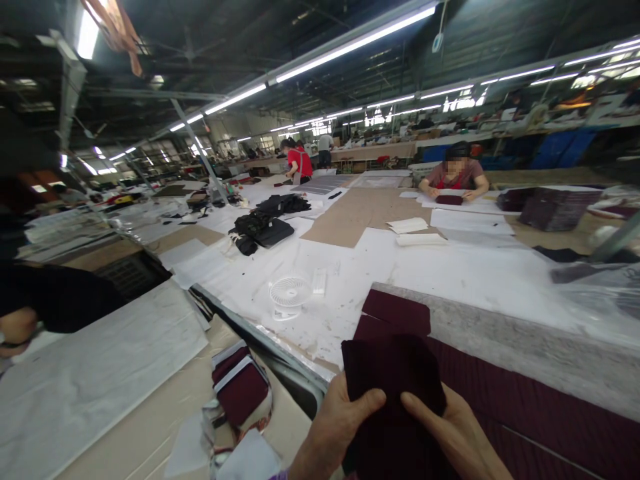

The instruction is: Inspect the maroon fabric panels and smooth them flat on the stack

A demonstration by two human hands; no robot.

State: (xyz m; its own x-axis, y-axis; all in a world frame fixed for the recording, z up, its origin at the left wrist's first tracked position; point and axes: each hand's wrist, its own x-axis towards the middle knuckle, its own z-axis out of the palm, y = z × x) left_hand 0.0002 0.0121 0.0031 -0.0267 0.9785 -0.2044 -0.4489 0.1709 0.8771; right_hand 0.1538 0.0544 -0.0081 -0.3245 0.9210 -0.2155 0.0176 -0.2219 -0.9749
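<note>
Between my two hands is a dark maroon fabric piece (395,373), held up over the table's near edge. My left hand (345,417) grips its left side, thumb across the front. On the right side, my right hand (445,420) holds it the same way, its thumb pointing inward; the fingers behind are hidden. Just beyond lies a flat maroon fabric panel (400,310). More maroon fabric (550,407) spreads to the right on a grey speckled sheet (480,327). A small bundle of maroon pieces (243,390) with pale edges sits to the left.
A small white fan (290,293) stands on the white-covered table (340,267). Dark garments (265,223) are heaped behind it. One co-worker (453,173) handles maroon fabric across the table; another person in red (299,163) works farther back. A person's arm (20,327) reaches in at far left.
</note>
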